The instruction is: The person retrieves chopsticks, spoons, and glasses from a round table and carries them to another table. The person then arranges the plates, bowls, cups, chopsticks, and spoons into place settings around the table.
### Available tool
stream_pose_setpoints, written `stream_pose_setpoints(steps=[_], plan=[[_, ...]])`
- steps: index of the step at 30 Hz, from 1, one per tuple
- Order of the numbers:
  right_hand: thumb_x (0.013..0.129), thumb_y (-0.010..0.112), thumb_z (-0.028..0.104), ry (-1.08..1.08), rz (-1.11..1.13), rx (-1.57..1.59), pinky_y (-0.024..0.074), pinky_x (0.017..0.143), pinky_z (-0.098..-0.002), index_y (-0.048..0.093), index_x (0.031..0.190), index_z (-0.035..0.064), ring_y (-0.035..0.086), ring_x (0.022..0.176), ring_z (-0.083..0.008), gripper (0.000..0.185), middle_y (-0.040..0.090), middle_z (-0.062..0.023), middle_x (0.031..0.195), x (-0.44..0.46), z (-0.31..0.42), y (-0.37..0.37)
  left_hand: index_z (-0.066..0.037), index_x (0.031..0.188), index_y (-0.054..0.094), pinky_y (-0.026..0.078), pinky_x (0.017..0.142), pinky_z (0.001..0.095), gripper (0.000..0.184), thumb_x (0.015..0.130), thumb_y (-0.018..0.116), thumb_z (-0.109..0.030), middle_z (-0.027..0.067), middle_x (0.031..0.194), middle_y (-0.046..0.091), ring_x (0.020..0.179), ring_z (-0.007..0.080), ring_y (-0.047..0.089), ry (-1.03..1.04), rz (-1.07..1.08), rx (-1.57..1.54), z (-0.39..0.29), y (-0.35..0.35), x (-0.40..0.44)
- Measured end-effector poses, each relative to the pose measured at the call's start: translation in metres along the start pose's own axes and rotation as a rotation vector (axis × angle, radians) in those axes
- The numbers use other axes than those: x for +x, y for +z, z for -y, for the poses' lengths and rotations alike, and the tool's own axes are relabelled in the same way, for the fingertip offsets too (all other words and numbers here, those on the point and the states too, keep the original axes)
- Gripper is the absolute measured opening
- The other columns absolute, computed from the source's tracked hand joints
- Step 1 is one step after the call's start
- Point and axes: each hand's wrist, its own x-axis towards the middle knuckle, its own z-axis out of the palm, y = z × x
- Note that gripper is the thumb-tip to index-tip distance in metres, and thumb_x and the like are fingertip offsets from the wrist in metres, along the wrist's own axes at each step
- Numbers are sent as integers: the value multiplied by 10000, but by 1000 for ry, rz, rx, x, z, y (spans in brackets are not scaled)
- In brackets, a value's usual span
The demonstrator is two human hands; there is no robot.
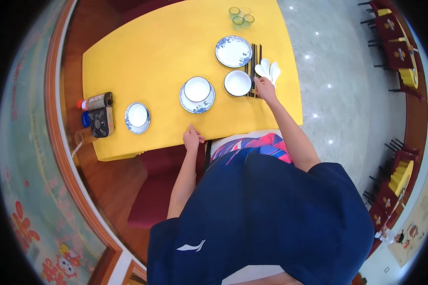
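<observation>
My right hand (265, 89) is at the right side of the yellow table, over the dark chopsticks (253, 61) and just right of a white bowl (238, 83). Its fingers are pressed together; what they hold is too small to make out. White spoons (266, 70) lie fanned out just beyond it. My left hand (192, 137) hovers by the near table edge, fingers loosely apart and holding nothing. Beyond it a white bowl (197, 89) sits on a blue-patterned plate (197, 105). Above the right bowl are stacked patterned plates (233, 51).
Several glasses (238, 20) stand at the far edge of the yellow tablecloth (152, 57). Another bowl (138, 114) on a plate is at the left, near a portable stove (100, 122). A dark red chair (152, 185) stands against the near side.
</observation>
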Motion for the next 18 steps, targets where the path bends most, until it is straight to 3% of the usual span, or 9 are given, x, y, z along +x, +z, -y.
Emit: stream_pose_setpoints(steps=[5,6,7,10,11,13,15,18], plan=[[897,609,329,-16,-64,-13,441,463,-300,579,902,13,553,488,-135,318,594,-71,613,-7,8,-4,42,731,537,468,392,304,596,1017,316,-432,192,580,626,404,209,582,-25,-10,13,1,1,0],[892,610,314,-58,-98,-25,467,510,-324,578,899,5,575,524,-154,311,602,-84,619,0,7,-5,39,720,536,470,396,318,593,1017,317,-425,188,575,623,402,214,581,-6,-35,76,6,1,3],[870,626,276,-174,-175,-189,489,615,-369,581,936,8,616,627,-232,279,611,-116,665,10,10,-3,36,709,535,471,399,331,591,1017,317,-418,184,571,620,401,219,580,19,-65,135,10,1,7],[844,643,240,-413,-200,-266,486,679,-394,582,1003,29,625,740,-302,271,608,-134,719,56,56,-4,37,697,535,471,396,344,593,1019,310,-407,161,539,596,398,227,579,12,-88,109,3,3,5],[818,659,217,-465,-247,-357,494,743,-416,569,1090,52,619,859,-338,330,617,-159,871,79,77,-3,35,697,538,470,387,324,598,1018,314,-417,154,531,589,397,222,579,-34,-78,113,-1,3,3],[796,669,196,-610,-398,-493,502,809,-442,553,1153,85,607,950,-351,392,600,-172,1027,113,123,-2,33,695,537,470,383,314,600,1018,316,-421,152,530,589,395,216,576,-57,-74,97,-3,4,6],[787,664,197,-619,-338,-672,513,836,-455,543,1214,141,599,992,-358,447,573,-173,1132,159,149,0,31,694,537,469,379,304,601,1018,318,-426,151,530,588,392,209,574,-101,-74,96,1,4,6],[797,647,211,-549,-249,-886,515,843,-451,538,1248,187,605,1013,-353,465,578,-155,1134,202,160,13,27,702,536,466,380,293,603,1017,319,-439,153,532,593,388,194,565,-80,-100,65,2,5,0]])
